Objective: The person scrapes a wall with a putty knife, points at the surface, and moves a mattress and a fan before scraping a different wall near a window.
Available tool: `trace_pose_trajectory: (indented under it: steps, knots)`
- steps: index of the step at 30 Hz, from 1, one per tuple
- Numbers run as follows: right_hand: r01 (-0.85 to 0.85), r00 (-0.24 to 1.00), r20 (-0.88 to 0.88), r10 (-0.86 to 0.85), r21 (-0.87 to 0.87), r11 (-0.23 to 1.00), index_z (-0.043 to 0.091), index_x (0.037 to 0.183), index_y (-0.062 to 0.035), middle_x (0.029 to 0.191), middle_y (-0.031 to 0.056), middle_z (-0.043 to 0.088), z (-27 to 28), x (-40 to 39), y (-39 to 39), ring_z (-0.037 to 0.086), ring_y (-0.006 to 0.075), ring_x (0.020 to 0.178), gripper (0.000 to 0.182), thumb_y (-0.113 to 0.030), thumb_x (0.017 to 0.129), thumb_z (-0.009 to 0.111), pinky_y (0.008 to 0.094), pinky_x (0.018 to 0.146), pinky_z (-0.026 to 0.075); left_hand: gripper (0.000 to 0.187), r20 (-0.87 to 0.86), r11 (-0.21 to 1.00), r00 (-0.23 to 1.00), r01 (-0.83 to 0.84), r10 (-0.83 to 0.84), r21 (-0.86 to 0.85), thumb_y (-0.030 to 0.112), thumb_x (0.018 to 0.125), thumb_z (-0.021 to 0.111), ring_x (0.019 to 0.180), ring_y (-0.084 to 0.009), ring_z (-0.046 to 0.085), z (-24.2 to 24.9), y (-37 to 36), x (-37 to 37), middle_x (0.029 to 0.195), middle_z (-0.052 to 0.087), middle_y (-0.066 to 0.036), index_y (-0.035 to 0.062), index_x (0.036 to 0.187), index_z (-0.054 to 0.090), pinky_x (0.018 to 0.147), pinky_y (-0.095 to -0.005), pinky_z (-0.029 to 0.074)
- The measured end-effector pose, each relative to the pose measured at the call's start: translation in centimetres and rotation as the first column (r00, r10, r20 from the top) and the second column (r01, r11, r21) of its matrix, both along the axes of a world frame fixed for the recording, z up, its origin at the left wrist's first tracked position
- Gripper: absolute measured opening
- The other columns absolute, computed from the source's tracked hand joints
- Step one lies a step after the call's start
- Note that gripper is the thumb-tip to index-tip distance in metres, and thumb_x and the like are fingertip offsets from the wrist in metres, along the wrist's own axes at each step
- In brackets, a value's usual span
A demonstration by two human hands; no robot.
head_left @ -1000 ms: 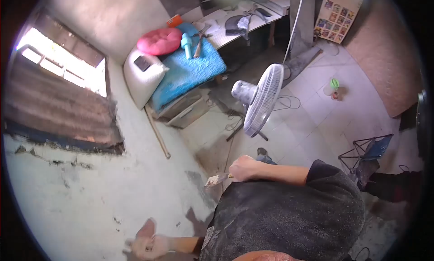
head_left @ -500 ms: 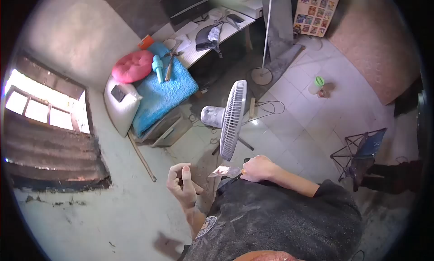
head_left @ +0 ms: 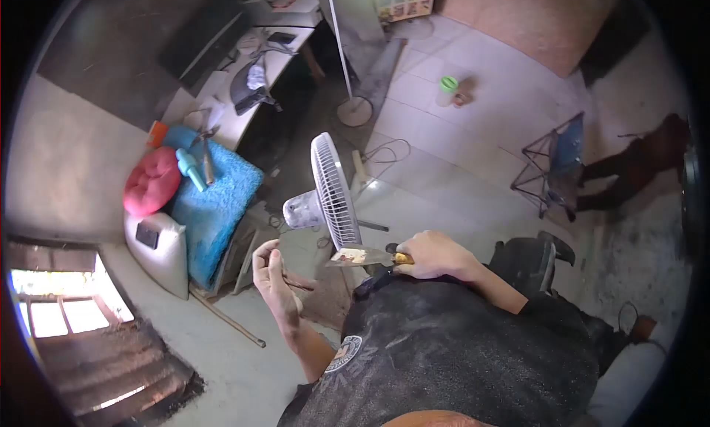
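My right hand (head_left: pixel 436 254) is closed around the yellowish handle of a putty knife (head_left: pixel 360 257). Its flat metal blade points left, and some whitish stuff sits on it. To the left, my left hand (head_left: pixel 277 283) is raised with loosely bent fingers spread apart, and I see nothing held in it. A white standing fan (head_left: pixel 334 190) stands just beyond the blade, its grille turned to the right.
At left are a blue fluffy cover (head_left: pixel 222 197), a red cushion (head_left: pixel 151 181), a hammer (head_left: pixel 207 160) and a wooden stick (head_left: pixel 225 316) by the wall. Farther off stand a white desk (head_left: pixel 285 57), a green-lidded container (head_left: pixel 447 90) and a folding chair (head_left: pixel 558 164).
My view has turned to the right, so the room's contents sit further left. Both hands appear slightly higher and further left in view, with the putty knife still in my right hand.
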State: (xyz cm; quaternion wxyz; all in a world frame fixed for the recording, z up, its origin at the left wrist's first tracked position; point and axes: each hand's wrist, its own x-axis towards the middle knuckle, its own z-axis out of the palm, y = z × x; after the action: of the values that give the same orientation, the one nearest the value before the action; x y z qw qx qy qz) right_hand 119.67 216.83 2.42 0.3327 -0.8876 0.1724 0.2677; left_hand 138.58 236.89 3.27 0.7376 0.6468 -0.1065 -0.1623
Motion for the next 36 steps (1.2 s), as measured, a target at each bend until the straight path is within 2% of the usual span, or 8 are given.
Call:
trace_pose_trajectory:
  steps: [10, 11, 20, 22, 26, 28, 32, 36]
  knots:
    - [0.205, 0.968, 0.145, -0.207, 0.027, 0.978, 0.063, 0.083, -0.0039, 0.073, 0.0202, 0.063, -0.2, -0.7, 0.3, 0.061, 0.0388, 0.074, 0.037, -0.041, 0.083, 0.06, 0.0465, 0.069, 0.047, 0.019, -0.1, 0.996, 0.991, -0.084, 0.086, 0.02, 0.014, 0.086, 0.046, 0.052, -0.0034, 0.036, -0.5, 0.4, 3.3, 0.076, 0.041, 0.003, 0.005, 0.098, 0.059, 0.032, -0.0196, 0.034]
    - [0.222, 0.96, 0.162, -0.227, 0.049, 0.974, 0.063, 0.083, -0.0034, 0.073, 0.0209, 0.062, 0.1, -0.5, 0.2, 0.061, 0.0392, 0.074, 0.038, -0.041, 0.084, 0.06, 0.0469, 0.07, 0.047, 0.023, -0.063, 0.997, 0.996, -0.065, 0.067, 0.029, 0.018, 0.086, 0.045, 0.046, -0.0049, 0.036, -1.6, 0.8, 3.9, 0.071, 0.038, 0.004, 0.0061, 0.101, 0.058, 0.029, -0.0244, 0.044]
    - [0.204, 0.904, 0.337, -0.265, 0.205, 0.957, 0.059, 0.079, -0.0028, 0.071, 0.0192, 0.06, -0.2, 0.0, -6.2, 0.057, 0.038, 0.07, 0.036, -0.038, 0.086, 0.061, 0.0442, 0.066, 0.045, 0.023, -0.139, 0.989, 0.98, -0.146, 0.143, -0.011, 0.025, 0.091, 0.047, 0.051, -0.0058, 0.031, 1.5, -4.5, 2.1, 0.067, 0.035, 0.004, 0.0067, 0.099, 0.057, 0.043, -0.0176, 0.031]
    - [0.245, 0.895, 0.332, -0.297, 0.19, 0.951, 0.059, 0.081, -0.0031, 0.075, 0.0184, 0.06, -0.3, -0.5, -9.0, 0.057, 0.0357, 0.076, 0.035, -0.038, 0.086, 0.061, 0.0435, 0.07, 0.044, 0.023, -0.064, 0.974, 0.972, -0.227, 0.226, -0.014, 0.025, 0.092, 0.044, 0.045, -0.0045, 0.027, 2.5, -7.4, 0.9, 0.064, 0.031, 0.003, 0.0059, 0.087, 0.056, 0.032, -0.021, 0.038]
    - [0.295, 0.875, 0.34, -0.344, 0.189, 0.937, 0.058, 0.084, -0.0031, 0.078, 0.0179, 0.06, 0.4, -2.0, -15.6, 0.055, 0.0335, 0.079, 0.035, -0.038, 0.086, 0.061, 0.0426, 0.074, 0.043, 0.025, 0.106, 0.987, 0.982, -0.149, 0.154, -0.057, 0.022, 0.093, 0.043, 0.045, -0.0045, 0.025, 3.3, -14.4, -1.0, 0.061, 0.03, 0.003, 0.008, 0.072, 0.047, 0.035, -0.02, 0.031]
    - [0.389, 0.727, 0.551, -0.409, 0.16, 0.907, 0.06, 0.08, -0.0016, 0.066, 0.0198, 0.059, -0.1, -3.6, -18.5, 0.059, 0.0378, 0.065, 0.03, -0.031, 0.082, 0.064, 0.0432, 0.062, 0.045, 0.033, 0.097, 0.992, 0.99, -0.096, 0.103, -0.077, 0.023, 0.094, 0.043, 0.047, -0.0049, 0.024, 3.8, -18.8, -2.5, 0.059, 0.032, 0.003, 0.0105, 0.063, 0.037, 0.041, -0.0198, 0.019]
    - [0.506, 0.711, 0.483, -0.511, 0.152, 0.849, 0.059, 0.078, -0.0013, 0.065, 0.0211, 0.057, -0.4, -7.7, -23.9, 0.057, 0.0378, 0.066, 0.03, -0.031, 0.082, 0.064, 0.0429, 0.061, 0.045, 0.038, 0.04, 0.971, 0.994, 0.105, -0.099, -0.213, 0.014, 0.095, 0.044, 0.044, -0.0061, 0.035, 4.8, -27.7, -5.3, 0.054, 0.043, -0.002, 0.0019, 0.059, 0.048, 0.043, -0.0217, 0.03]
    - [0.625, 0.591, 0.478, -0.65, 0.239, 0.743, 0.056, 0.074, -0.0007, 0.063, 0.0203, 0.055, -1.1, -11.9, -27.6, 0.053, 0.0389, 0.059, 0.032, -0.031, 0.083, 0.064, 0.0428, 0.06, 0.042, 0.044, 0.136, 0.954, 0.954, 0.282, -0.268, -0.102, 0.015, 0.095, 0.047, 0.049, -0.006, 0.037, 5.2, -33.6, -7.5, 0.053, 0.041, -0.002, 0.0019, 0.054, 0.048, 0.044, -0.0222, 0.029]
